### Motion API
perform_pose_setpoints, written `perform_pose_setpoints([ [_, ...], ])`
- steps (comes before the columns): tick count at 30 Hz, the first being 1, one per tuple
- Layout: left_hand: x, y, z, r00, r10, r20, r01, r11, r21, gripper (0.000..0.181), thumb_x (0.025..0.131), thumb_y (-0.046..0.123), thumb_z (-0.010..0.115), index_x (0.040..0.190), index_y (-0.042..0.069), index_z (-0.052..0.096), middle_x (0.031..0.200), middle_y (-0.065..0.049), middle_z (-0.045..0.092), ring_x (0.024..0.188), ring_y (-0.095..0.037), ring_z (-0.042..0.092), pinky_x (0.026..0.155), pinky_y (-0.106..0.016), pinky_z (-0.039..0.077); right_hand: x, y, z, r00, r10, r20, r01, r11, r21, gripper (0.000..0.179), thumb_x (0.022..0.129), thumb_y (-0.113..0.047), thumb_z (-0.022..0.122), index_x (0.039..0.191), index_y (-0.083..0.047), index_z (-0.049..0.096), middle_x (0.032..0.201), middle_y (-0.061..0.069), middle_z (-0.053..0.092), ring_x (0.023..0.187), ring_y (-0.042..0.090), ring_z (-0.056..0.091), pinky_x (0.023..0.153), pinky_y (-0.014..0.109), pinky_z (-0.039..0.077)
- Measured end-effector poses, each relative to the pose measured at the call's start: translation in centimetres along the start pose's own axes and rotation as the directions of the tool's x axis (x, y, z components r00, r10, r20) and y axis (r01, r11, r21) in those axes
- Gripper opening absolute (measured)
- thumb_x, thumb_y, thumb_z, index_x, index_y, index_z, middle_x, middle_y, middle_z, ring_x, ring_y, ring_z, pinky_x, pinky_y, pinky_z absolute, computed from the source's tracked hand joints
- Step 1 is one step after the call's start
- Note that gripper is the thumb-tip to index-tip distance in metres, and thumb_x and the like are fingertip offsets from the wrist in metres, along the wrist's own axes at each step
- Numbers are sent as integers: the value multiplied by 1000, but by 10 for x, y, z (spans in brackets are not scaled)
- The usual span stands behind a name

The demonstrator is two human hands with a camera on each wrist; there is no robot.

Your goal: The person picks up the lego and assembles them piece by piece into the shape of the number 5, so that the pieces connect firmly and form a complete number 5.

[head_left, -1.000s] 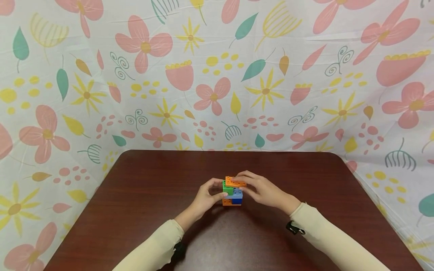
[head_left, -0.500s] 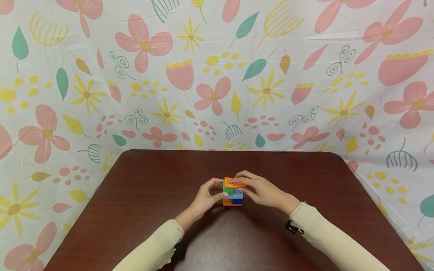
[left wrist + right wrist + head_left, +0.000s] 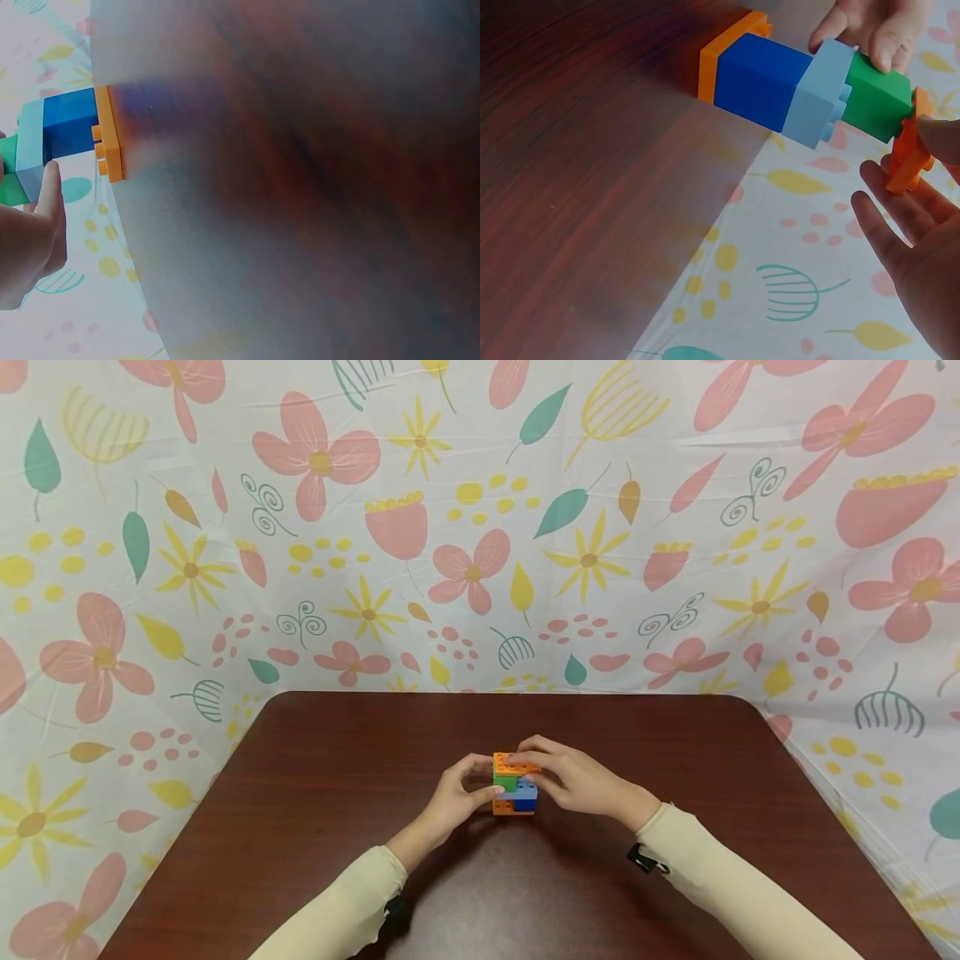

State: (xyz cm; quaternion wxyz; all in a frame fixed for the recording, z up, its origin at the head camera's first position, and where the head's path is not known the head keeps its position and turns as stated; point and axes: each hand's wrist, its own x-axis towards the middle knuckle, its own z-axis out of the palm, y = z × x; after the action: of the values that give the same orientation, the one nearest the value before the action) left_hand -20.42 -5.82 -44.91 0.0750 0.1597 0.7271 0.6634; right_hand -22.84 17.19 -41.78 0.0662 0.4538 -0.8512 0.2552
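A small tower of toy building bricks stands on the table in the head view. At its base lies an orange plate brick (image 3: 706, 76), with a dark blue brick (image 3: 756, 82) on one end of it. A light blue brick (image 3: 810, 101) sits over that, then a green brick (image 3: 877, 97). My left hand (image 3: 453, 795) holds the tower's left side, thumb on the front of the green brick. At the top, my right hand (image 3: 585, 781) grips a second orange plate brick (image 3: 504, 768), which lies over the green brick and juts out to the right.
The dark brown table (image 3: 360, 727) reaches back to a flower-printed cloth (image 3: 480, 635). Both forearms in cream sleeves (image 3: 735, 868) come in from the front, and a dark strap device (image 3: 647, 860) hangs at the right wrist.
The upper orange plate brick has shifted left and slightly down, so its left end now lines up with the green brick. My right hand moved slightly left with it; the left hand stayed put.
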Motion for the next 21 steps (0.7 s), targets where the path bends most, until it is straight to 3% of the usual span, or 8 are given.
perform_pose_setpoints([
  [9,1,0,-1,1000,8,-3,-8,999,34,32,87,1,69,118,2,60,114,-19,60,104,-37,58,76,-35,54,4,-3,-2,999,26,33,-26,1000,-19,34,93,-9,64,126,-15,62,119,-1,53,96,9,53,81,27,51],
  [21,1,1,-2,1000,-7,4,6,999,33,32,88,3,69,119,3,60,115,-18,59,105,-36,58,78,-38,54,3,-3,1,999,22,33,-22,1000,-12,34,92,-8,65,125,-15,62,118,-1,53,98,10,53,83,27,51],
])
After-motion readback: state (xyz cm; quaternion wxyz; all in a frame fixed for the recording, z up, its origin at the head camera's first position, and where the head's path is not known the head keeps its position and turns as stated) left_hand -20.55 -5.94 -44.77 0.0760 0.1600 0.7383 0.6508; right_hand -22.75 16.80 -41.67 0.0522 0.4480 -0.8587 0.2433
